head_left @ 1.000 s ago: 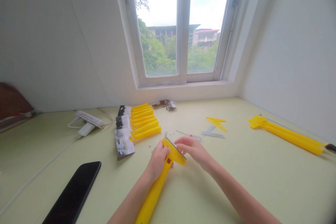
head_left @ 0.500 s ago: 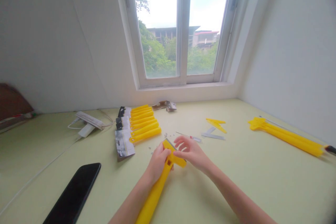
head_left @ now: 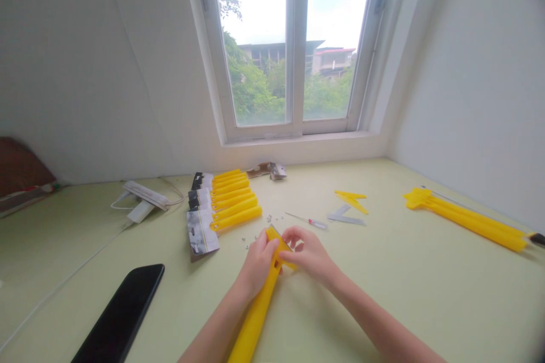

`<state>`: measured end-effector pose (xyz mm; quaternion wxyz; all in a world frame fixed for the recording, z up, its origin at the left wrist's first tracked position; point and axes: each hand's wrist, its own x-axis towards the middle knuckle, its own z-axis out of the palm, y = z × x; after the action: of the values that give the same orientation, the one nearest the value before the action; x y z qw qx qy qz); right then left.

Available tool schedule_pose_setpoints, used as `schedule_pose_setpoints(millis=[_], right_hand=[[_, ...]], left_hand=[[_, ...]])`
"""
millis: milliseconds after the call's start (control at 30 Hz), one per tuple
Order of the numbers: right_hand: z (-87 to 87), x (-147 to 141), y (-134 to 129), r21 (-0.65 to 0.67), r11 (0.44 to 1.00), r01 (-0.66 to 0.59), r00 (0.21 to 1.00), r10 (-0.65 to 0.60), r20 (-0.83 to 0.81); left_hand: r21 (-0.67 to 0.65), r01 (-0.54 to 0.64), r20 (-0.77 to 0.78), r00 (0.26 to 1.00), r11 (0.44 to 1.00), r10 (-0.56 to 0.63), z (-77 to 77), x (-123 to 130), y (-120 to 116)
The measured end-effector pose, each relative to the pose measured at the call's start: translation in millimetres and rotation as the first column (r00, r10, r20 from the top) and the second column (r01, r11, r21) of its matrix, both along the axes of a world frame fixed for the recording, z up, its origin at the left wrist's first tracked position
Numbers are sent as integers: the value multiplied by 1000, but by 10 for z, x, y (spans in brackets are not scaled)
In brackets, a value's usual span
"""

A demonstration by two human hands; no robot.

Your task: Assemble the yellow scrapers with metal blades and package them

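My left hand (head_left: pixel 258 261) is wrapped round the neck and head of a yellow scraper (head_left: pixel 254 317), whose long handle slants down to the bottom edge of the view. Along the far side of the scraper's head runs a thin grey blade edge. My right hand (head_left: pixel 309 252) pinches the head from the right, its thumb on the yellow face and its fingers curled at the blade side. That hand covers much of the head's right end. Small metal nuts or screws (head_left: pixel 269 218) lie scattered just beyond, beside a thin screwdriver (head_left: pixel 315 224) with a clear and red handle.
Packaged yellow scrapers (head_left: pixel 234 204) lie in a row at the left. Grey blades (head_left: pixel 347 219) and yellow strips (head_left: pixel 351 200) are at right centre, with long yellow handles (head_left: pixel 472 218) farther right. A black phone (head_left: pixel 121 312) and a power strip (head_left: pixel 145 195) lie left.
My right hand has moved slightly left and down, closing its fingers onto the scraper's head. The scraper has turned a little in my left hand, which keeps its hold.
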<state>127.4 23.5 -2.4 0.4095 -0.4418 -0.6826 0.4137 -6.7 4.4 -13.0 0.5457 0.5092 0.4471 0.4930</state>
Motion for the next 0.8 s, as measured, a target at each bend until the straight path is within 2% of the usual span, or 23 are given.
schedule_pose_setpoints(millis=[233, 333, 467, 600, 700, 800], right_hand=[[85, 29, 17, -187, 975, -118, 988, 96, -123], [141, 55, 21, -226, 960, -165, 972, 120, -200], [185, 71, 31, -253, 952, -171, 960, 103, -261], [238, 119, 63, -290, 939, -187, 943, 89, -321], [264, 247, 130, -259, 963, -78, 978, 23, -209], [243, 450, 217, -91, 991, 96, 987, -83, 140]], left_hand=[[-102, -7, 86, 996, 995, 16, 66, 12, -30], [-90, 1, 130, 991, 996, 11, 65, 7, -18], [-8, -35, 47, 998, 999, 36, 13, -11, 34], [-2, -102, -18, 995, 995, 102, -20, -38, 76], [-8, -112, -1, 994, 994, 112, -6, -49, 81], [-20, -112, 27, 993, 993, 113, 20, -45, 74]])
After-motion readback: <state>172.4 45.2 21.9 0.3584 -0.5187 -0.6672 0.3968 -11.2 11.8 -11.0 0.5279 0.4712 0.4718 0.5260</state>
